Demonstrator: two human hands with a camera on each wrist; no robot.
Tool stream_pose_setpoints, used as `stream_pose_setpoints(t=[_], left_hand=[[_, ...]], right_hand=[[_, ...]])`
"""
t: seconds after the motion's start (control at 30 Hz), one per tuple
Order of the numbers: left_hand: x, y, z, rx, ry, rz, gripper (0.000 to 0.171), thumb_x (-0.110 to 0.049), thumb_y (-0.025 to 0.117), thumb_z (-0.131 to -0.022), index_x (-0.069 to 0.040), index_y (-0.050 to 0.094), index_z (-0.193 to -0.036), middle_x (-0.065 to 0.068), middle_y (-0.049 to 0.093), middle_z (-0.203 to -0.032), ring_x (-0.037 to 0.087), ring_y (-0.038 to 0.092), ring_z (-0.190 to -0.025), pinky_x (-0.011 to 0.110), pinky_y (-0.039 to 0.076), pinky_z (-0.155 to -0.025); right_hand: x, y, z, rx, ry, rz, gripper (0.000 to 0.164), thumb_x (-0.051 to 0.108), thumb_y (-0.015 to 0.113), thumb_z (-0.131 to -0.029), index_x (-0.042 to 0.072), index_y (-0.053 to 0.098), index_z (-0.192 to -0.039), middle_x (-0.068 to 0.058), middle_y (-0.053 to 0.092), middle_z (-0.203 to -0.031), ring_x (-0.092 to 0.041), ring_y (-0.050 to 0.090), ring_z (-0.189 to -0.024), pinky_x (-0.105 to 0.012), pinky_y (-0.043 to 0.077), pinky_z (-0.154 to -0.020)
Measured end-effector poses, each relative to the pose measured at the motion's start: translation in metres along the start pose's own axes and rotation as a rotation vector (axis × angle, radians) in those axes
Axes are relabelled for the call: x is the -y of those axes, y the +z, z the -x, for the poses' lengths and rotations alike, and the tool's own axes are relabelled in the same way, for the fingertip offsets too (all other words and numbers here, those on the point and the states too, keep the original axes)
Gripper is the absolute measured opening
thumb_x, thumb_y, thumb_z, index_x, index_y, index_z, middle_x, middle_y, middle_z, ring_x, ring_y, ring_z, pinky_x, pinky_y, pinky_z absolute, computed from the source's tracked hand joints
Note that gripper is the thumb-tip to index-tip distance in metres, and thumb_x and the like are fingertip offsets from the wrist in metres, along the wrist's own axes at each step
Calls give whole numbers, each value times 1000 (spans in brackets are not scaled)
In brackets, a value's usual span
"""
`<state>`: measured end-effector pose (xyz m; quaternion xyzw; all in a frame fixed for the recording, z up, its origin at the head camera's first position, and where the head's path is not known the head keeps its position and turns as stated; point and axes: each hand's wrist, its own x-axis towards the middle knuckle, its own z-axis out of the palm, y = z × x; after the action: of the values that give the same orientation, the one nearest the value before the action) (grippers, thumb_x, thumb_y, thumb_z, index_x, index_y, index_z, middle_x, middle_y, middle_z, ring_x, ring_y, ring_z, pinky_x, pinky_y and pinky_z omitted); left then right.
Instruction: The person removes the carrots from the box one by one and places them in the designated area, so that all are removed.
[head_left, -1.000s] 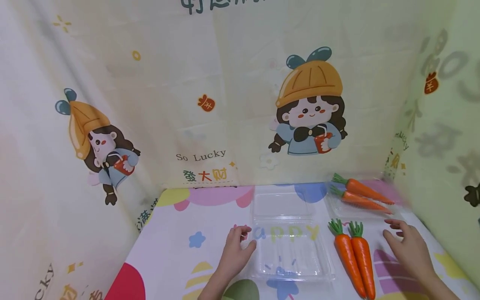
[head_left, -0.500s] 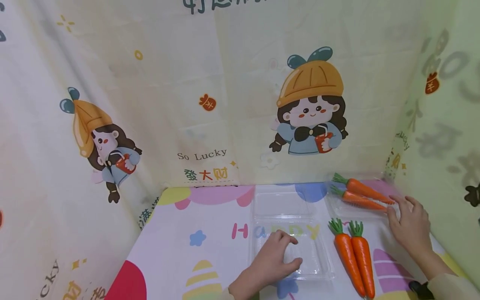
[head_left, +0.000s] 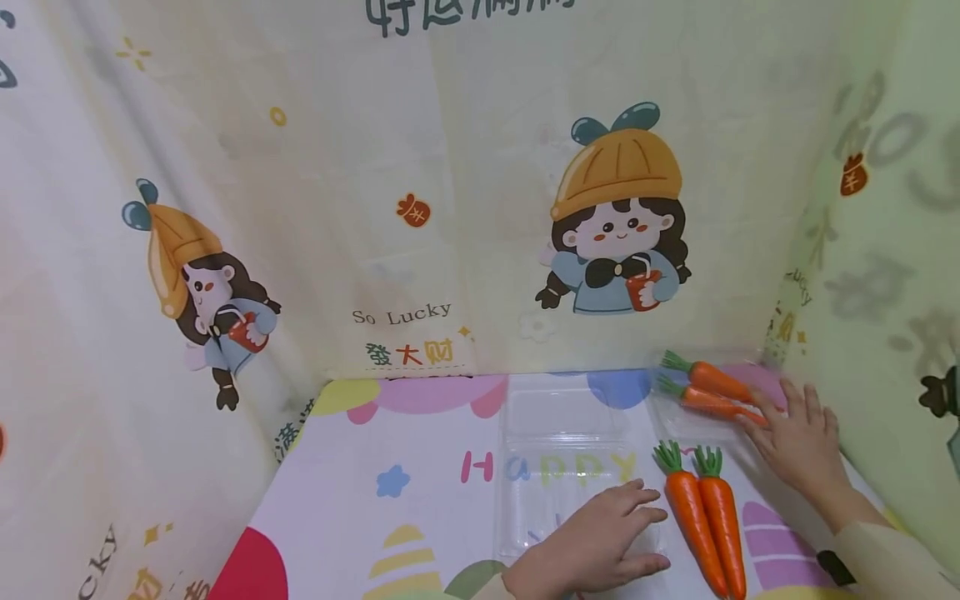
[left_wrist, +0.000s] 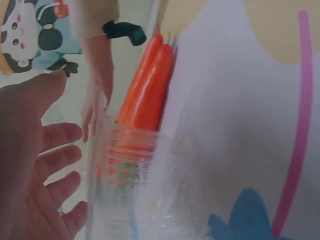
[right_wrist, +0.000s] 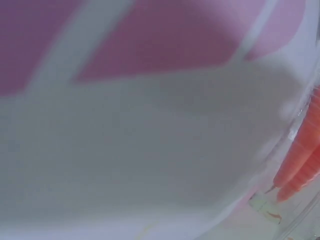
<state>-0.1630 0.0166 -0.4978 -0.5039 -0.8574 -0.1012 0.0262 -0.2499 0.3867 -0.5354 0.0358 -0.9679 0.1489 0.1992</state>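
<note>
My left hand (head_left: pixel 600 533) reaches over an open clear plastic clamshell box (head_left: pixel 562 408), fingers spread and holding nothing. Its fingertips point toward a pair of orange carrots (head_left: pixel 693 512) with green tops, lying side by side on the tablecloth. In the left wrist view the same carrots (left_wrist: pixel 150 90) show partly through the clear plastic. Farther back, two more carrots (head_left: pixel 712 379) lie in a second clear plastic box (head_left: pixel 667 425). My right hand (head_left: pixel 798 437) is at that box's right side, fingers spread, thumb overlapping the carrots' tips. The right wrist view shows these carrots (right_wrist: pixel 302 145), but no hand.
A white tablecloth (head_left: pixel 337 492) with coloured prints covers the table. Printed curtains (head_left: pixel 480 192) rise along its back and both sides, the right one close beyond the right hand. A black wrist strap (head_left: pixel 834 567) shows by the right sleeve.
My left hand has moved right across the open box toward the carrot pair. The right hand has gone forward and left to the far box. The carrots lie where they were.
</note>
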Motion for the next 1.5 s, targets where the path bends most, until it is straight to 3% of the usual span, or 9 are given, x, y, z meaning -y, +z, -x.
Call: stream_pose_setpoints(t=[0.1, 0.27, 0.43, 1.0, 1.2, 1.5], left_hand=[[0, 3, -3, 34, 20, -48, 54, -54, 42, -107, -25, 51, -151, -2, 39, -165, 18, 30, -155, 29, 30, -123], [1, 7, -5, 108, 32, -52, 49, -55, 41, -107, -35, 50, -151, -7, 31, -168, 18, 22, -158, 33, 28, -124], [2, 12, -4, 133, 15, -63, 46, -53, 39, -108, -39, 51, -150, -10, 33, -166, 16, 22, -158, 35, 29, -124], [9, 15, 6, 107, -7, -16, 43, -51, 39, -109, -38, 52, -148, -11, 37, -164, 16, 24, -157, 38, 27, -126], [14, 16, 16, 57, -2, -14, 42, -49, 41, -109, -35, 54, -146, -8, 40, -163, 18, 27, -157, 38, 30, -124], [23, 13, 37, -7, 14, -9, 38, -46, 43, -109, -31, 58, -141, -5, 45, -159, 21, 31, -155, 34, 32, -123]], right_hand=[[2, 0, -3, 10, 20, -24, 72, 55, 47, -104, 17, 28, -162, -39, 7, -162, -63, -7, -150, -84, 3, -110], [1, -1, -6, 15, 23, -19, 74, 56, 50, -103, 8, 34, -157, -45, 15, -155, -68, 3, -146, -87, 19, -102], [1, -1, -9, 26, 28, -23, 74, 57, 52, -102, 4, 39, -152, -47, 20, -151, -70, 11, -141, -88, 22, -97], [15, -1, -8, 20, 11, -62, 62, 50, 56, -103, 6, 47, -144, -42, 27, -148, -72, 24, -128, -87, 30, -89], [29, -1, -12, 52, 11, -73, 58, 50, 57, -102, 5, 52, -139, -44, 29, -146, -71, 24, -128, -87, 35, -81], [49, -4, -13, 91, 25, -74, 57, 50, 60, -101, 3, 57, -132, -42, 32, -145, -71, 28, -125, -87, 35, -84]])
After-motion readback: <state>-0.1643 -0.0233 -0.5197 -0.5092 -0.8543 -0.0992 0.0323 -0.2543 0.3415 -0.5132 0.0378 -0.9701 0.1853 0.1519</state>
